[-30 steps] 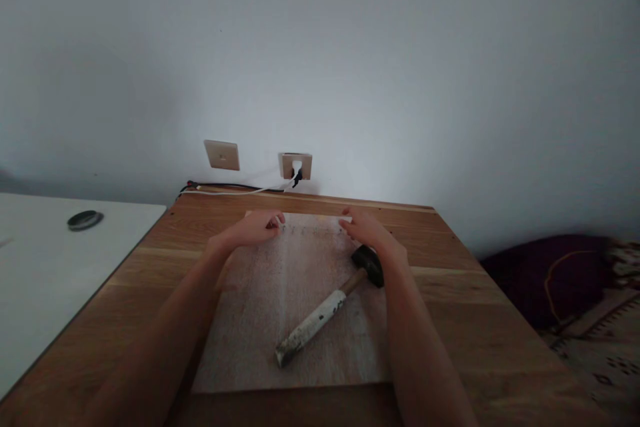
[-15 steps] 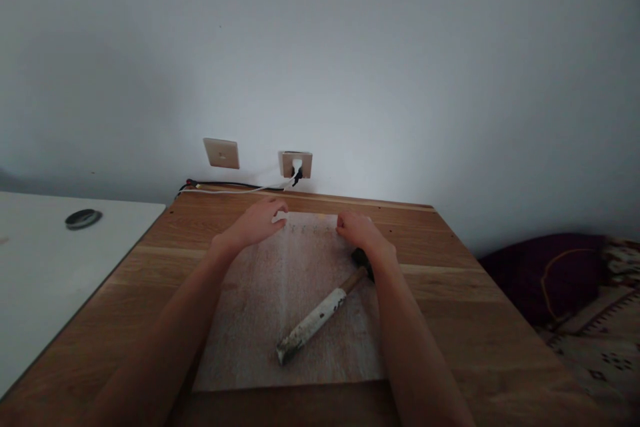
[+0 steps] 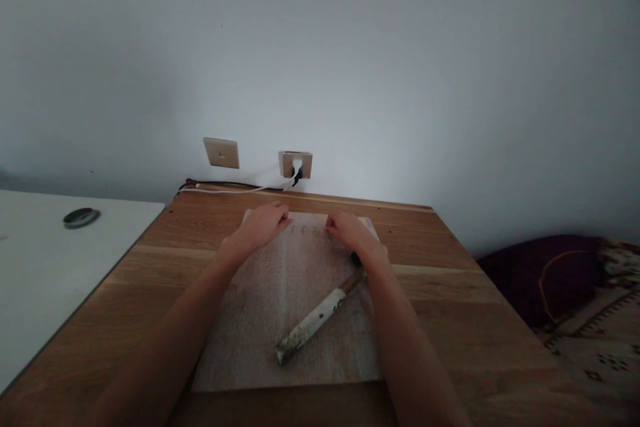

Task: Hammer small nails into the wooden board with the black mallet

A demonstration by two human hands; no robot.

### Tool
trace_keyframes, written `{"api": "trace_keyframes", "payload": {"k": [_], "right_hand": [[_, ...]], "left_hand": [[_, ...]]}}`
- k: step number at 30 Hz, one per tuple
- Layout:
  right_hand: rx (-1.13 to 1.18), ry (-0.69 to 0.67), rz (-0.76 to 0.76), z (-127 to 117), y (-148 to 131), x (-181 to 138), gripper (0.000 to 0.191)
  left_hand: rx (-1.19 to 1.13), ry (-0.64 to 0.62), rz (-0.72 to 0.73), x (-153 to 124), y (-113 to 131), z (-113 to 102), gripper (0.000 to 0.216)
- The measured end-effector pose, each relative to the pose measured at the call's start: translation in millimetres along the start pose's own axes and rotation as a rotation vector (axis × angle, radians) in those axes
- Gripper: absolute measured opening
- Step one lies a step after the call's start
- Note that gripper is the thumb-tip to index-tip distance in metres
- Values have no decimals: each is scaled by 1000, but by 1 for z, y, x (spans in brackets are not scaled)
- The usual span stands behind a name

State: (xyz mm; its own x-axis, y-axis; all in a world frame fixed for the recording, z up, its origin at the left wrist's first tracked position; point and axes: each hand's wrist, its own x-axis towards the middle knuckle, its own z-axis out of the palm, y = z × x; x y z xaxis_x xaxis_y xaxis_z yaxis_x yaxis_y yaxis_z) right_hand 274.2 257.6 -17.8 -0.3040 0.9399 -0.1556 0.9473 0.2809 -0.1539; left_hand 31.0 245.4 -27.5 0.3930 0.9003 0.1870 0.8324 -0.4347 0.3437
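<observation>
A pale square board (image 3: pixel 260 327) lies on the wooden table (image 3: pixel 450 320). Across the board rests a hammer (image 3: pixel 313 323) with a paint-stained wooden handle; my right wrist mostly hides its dark head. My left hand (image 3: pixel 260 225) sits at the board's far edge, fingers curled and pressed together. My right hand (image 3: pixel 350 230) is at the same edge a short way to the right, fingers curled too, just beyond the hammer's head. Whatever the fingertips pinch is too small to make out. A faint row of small marks runs along the edge between them.
A white table (image 3: pixel 45 273) adjoins on the left, with a dark round lid (image 3: pixel 81 217) on it. On the wall behind are a switch plate (image 3: pixel 221 153) and a socket (image 3: pixel 296 165) with a white plug and cables. A dark cushion (image 3: pixel 540 273) and patterned rug (image 3: pixel 600 347) lie at right.
Both hands have drawn closer together along the board's far edge. My right hand has slid left, so its wrist now covers more of the hammer's head. The hammer has not moved.
</observation>
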Motion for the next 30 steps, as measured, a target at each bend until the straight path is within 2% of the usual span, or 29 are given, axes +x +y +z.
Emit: {"api": "trace_keyframes", "payload": {"k": [3, 5, 9, 11, 13, 17, 19, 26, 30], "right_hand": [[15, 30, 4, -2, -3, -3, 16], [32, 67, -1, -8, -5, -6, 13], [84, 143, -45, -19, -12, -10, 26], [102, 151, -66, -19, -16, -9, 25], [113, 141, -76, -14, -21, -6, 21], [123, 123, -78, 0, -26, 1, 21], [124, 117, -72, 5, -27, 3, 21], [117, 102, -74, 9, -26, 6, 20], [99, 77, -78, 10, -26, 6, 17]], "left_hand": [[-285, 145, -82, 5, 3, -1, 19], [-671, 211, -171, 9, 4, -2, 18], [-1626, 303, -361, 14, 6, -10, 18], [-1943, 297, -426, 14, 7, -16, 19], [-2143, 309, -433, 12, 10, -22, 24], [-2293, 434, -298, 8, 21, -29, 29], [-2289, 435, -262, 7, 25, -30, 28], [-2292, 361, -410, 9, 26, -21, 25], [-2251, 371, -324, 6, 23, -19, 20]]}}
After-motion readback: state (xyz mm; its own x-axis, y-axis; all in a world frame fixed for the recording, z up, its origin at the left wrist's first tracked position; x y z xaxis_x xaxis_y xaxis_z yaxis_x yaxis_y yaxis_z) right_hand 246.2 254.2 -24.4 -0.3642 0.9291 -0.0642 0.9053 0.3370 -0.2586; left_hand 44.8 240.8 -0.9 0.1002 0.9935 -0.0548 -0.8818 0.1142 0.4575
